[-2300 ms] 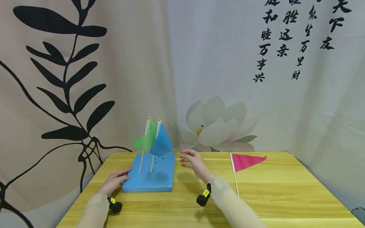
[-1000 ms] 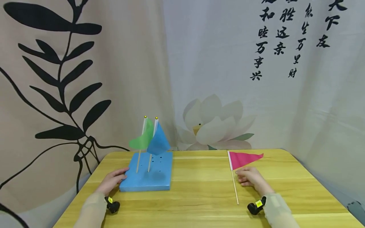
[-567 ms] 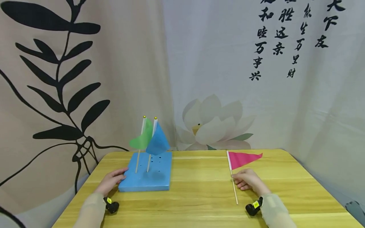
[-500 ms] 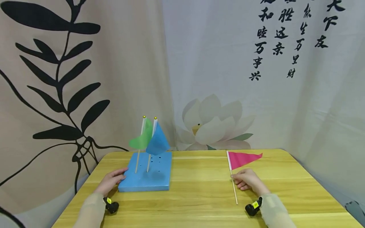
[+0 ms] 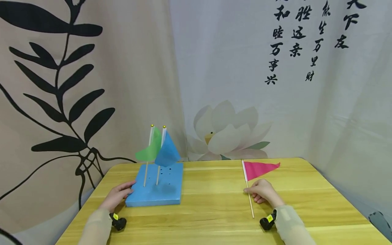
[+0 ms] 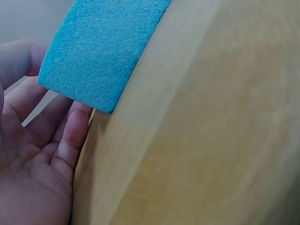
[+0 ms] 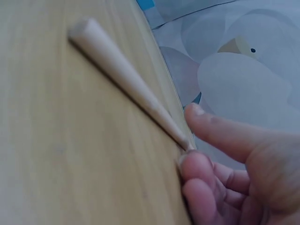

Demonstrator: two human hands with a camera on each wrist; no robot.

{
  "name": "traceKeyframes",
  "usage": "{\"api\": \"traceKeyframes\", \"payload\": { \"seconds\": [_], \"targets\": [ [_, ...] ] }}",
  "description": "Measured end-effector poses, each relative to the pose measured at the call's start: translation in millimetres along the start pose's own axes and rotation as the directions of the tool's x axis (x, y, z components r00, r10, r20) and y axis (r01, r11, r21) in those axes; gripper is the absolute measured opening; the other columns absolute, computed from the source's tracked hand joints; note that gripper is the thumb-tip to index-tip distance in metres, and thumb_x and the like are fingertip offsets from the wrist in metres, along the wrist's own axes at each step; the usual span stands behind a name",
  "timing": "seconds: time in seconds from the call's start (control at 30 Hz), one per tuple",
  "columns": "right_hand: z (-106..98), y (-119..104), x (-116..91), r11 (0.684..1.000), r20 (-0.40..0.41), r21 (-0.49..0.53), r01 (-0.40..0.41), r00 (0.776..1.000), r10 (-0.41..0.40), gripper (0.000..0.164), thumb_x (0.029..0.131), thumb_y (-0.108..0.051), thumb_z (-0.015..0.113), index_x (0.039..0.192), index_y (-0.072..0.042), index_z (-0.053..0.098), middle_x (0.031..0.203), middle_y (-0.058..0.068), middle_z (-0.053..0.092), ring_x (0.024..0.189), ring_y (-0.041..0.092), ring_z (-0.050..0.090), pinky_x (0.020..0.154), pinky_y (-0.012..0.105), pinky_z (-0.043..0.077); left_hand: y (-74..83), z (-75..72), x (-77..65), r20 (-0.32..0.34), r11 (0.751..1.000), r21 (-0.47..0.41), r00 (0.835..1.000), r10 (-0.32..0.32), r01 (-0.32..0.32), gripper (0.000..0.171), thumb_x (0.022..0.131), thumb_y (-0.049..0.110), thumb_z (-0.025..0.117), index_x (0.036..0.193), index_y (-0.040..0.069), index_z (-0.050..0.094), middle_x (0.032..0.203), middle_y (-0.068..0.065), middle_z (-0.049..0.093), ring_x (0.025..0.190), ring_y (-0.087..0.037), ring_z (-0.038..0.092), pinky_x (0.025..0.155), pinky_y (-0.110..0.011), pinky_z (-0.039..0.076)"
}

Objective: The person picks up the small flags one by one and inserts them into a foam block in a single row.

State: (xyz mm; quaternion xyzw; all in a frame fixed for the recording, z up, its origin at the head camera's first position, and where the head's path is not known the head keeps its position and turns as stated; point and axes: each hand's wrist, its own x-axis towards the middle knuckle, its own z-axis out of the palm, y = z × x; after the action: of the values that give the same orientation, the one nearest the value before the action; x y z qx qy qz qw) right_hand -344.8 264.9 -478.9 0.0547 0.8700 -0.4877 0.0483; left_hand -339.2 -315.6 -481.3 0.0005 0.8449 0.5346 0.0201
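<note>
My left hand (image 5: 115, 196) rests against the left edge of a blue foam board (image 5: 171, 196), fingers extended; the left wrist view shows the board's thick side (image 6: 105, 51) beside the fingers. Two small flags stand upright in the board, a green one (image 5: 152, 146) and a blue one (image 5: 167, 149). On the right, a pink triangular flag (image 5: 260, 169) lies on the table. My right hand (image 5: 264, 192) has its thumb and curled fingers about the flag's wooden stick (image 5: 251, 205). In the right wrist view the stick (image 7: 126, 77) meets the fingertips, with the thumb tip raised above.
Several small holes (image 5: 166, 173) dot the board's top. The wooden table (image 5: 211, 204) has a rounded far corner at the right. Behind it hangs a curtain (image 5: 232, 68) with printed leaves, a lotus and characters.
My right hand has come from beside the board across to the pink flag's stick, and its fingers have closed in on it. The left hand has stayed at the board's edge.
</note>
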Motion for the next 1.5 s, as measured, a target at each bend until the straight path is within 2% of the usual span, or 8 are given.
{"api": "traceKeyframes", "payload": {
  "seconds": [0.3,0.37,0.6,0.8,1.0,1.23,1.4,1.5],
  "targets": [
    [2.9,-1.8,3.9,0.999,-0.056,-0.039,0.002,0.998,-0.004,0.031,0.075,-0.016,0.082,0.059,-0.005,0.057,0.048,0.003,0.051,0.037,0.012,0.049,0.038,0.028,0.046,2.7,-0.2,-1.7,0.002,1.0,0.001,1.0,0.018,-0.018,0.054,0.097,0.021,0.059,0.145,0.001,0.044,0.148,-0.022,0.039,0.115,-0.012,0.049,0.084,-0.03,0.045],
    [3.1,-2.1,3.6,0.999,-0.059,-0.042,0.006,0.998,-0.008,0.031,0.075,-0.015,0.081,0.058,-0.005,0.057,0.048,0.003,0.05,0.036,0.012,0.049,0.038,0.028,0.046,2.4,0.1,-1.2,-0.003,1.0,-0.001,1.0,0.007,-0.007,0.054,0.097,0.022,0.059,0.145,0.002,0.045,0.148,-0.022,0.039,0.114,-0.012,0.049,0.084,-0.029,0.045],
    [3.5,-5.1,1.6,0.999,-0.051,-0.051,0.006,0.999,-0.008,0.026,0.076,-0.012,0.077,0.059,-0.004,0.058,0.049,0.004,0.053,0.037,0.013,0.05,0.04,0.029,0.048,3.1,0.4,-0.7,-0.006,1.0,0.009,1.0,-0.02,0.02,0.054,0.097,0.023,0.058,0.145,0.002,0.044,0.149,-0.022,0.037,0.123,-0.025,0.045,0.084,-0.03,0.045],
    [3.4,-8.3,0.2,0.997,-0.054,-0.075,0.02,0.998,-0.024,0.023,0.074,-0.011,0.074,0.058,-0.004,0.058,0.049,0.005,0.054,0.037,0.012,0.05,0.04,0.028,0.047,3.7,-0.6,-1.1,-0.005,0.999,0.009,0.999,-0.034,0.034,0.055,0.097,0.024,0.059,0.145,0.003,0.044,0.15,-0.022,0.037,0.113,-0.013,0.048,0.084,-0.03,0.045],
    [1.3,-7.0,-0.7,0.998,-0.059,-0.062,0.026,0.998,-0.029,0.02,0.074,-0.009,0.071,0.058,-0.003,0.06,0.048,0.004,0.052,0.037,0.011,0.048,0.039,0.028,0.047,2.8,-0.1,-0.9,-0.003,1.0,0.004,1.0,-0.028,0.028,0.054,0.097,0.023,0.059,0.145,0.003,0.044,0.15,-0.022,0.037,0.114,-0.014,0.048,0.084,-0.03,0.045],
    [-6.9,-4.7,-1.3,0.997,-0.055,0.053,0.048,0.997,-0.045,0.012,0.077,-0.007,0.064,0.074,0.004,0.064,0.057,0.006,0.058,0.042,0.012,0.053,0.041,0.028,0.048,2.6,0.2,-1.1,-0.007,0.999,0.007,0.999,-0.033,0.033,0.055,0.097,0.025,0.059,0.145,0.004,0.044,0.15,-0.022,0.037,0.112,-0.014,0.049,0.084,-0.032,0.044],
    [-12.4,2.1,2.6,0.971,0.04,0.237,0.015,0.999,-0.025,0.026,0.081,-0.006,0.061,0.101,0.012,0.063,0.069,0.009,0.066,0.048,0.011,0.055,0.048,0.03,0.052,1.9,0.6,-1.3,-0.015,1.0,0.006,0.999,-0.029,0.029,0.054,0.097,0.024,0.059,0.145,0.004,0.045,0.15,-0.021,0.037,0.113,-0.015,0.048,0.085,-0.032,0.044],
    [-14.6,4.7,5.5,0.951,0.097,0.309,-0.025,0.995,-0.006,0.031,0.086,-0.01,0.06,0.108,0.013,0.059,0.074,0.009,0.068,0.053,0.011,0.058,0.053,0.029,0.054,1.5,0.5,-1.5,-0.014,1.0,0.004,0.999,-0.031,0.031,0.054,0.096,0.024,0.06,0.145,0.004,0.045,0.149,-0.022,0.037,0.112,-0.015,0.049,0.084,-0.032,0.044]
  ]
}}
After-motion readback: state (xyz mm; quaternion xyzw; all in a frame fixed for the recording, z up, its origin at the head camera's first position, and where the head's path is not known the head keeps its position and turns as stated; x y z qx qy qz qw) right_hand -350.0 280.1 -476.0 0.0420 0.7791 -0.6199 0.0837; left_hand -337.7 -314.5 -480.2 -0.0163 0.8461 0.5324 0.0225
